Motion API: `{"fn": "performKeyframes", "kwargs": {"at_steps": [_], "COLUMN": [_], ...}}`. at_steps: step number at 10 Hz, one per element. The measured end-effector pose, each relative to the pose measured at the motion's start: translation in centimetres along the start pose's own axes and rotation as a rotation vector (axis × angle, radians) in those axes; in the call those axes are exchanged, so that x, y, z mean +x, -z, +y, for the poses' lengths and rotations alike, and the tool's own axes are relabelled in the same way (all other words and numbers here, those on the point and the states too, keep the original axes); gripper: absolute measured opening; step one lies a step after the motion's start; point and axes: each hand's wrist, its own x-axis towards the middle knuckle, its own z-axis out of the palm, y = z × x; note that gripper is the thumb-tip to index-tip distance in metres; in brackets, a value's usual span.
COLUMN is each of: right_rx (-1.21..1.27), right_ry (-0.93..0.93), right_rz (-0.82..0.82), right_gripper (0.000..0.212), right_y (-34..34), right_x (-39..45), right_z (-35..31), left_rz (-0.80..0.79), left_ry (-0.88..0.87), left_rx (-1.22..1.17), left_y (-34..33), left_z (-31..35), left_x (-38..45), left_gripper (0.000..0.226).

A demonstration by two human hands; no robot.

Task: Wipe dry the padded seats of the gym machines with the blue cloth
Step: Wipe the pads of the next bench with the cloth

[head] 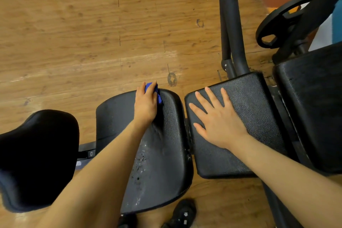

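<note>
Clutching blue cloth (153, 89) at far seat (162, 144) edge, left hand (146, 105); right hand (218, 122) flat, fingers spread.

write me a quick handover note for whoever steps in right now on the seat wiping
Left hand: grips the blue cloth at the far edge of the middle seat pad.
Right hand: flat, fingers spread, pressing on the right seat pad, holding nothing.
Done: cannot say any pad is finished; the middle one shows droplets and streaks near its close end.
Left: finish the middle pad, then the right pad and the dark pad on the left.
</note>
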Motion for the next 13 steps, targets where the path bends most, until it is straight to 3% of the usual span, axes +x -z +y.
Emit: {"fn": "performKeyframes", "kwargs": {"at_steps": [3,5,9,11,13], "right_rx": [0.0,-0.006,-0.012,-0.02,-0.02], "right_ry": [0.001,-0.002,-0.001,-0.001,-0.004], "right_rz": [-0.02,-0.034,-0.04,-0.04,-0.048], "right_gripper": [0.064,0.065,0.065,0.065,0.065], "right_y": [0.3,0.2,0.1,0.2,0.3], "right_x": [-0.1,-0.1,-0.1,0.0,0.0], "right_z": [0.0,0.0,0.0,0.0,0.0], "left_rz": [0.049,-0.007,0.03,-0.054,0.011], "left_ry": [0.003,0.004,0.01,0.096,0.101], "left_rx": [0.024,0.004,-0.037,0.019,0.012], "left_y": [-1.1,-1.1,0.3,1.8,0.8], "left_z": [0.0,-1.1,-0.9,-1.1,-1.0], "left_x": [-8.6,-13.7,-7.9,-2.8,-7.0], "left_gripper": [0.046,0.048,0.044,0.051,0.048]}}
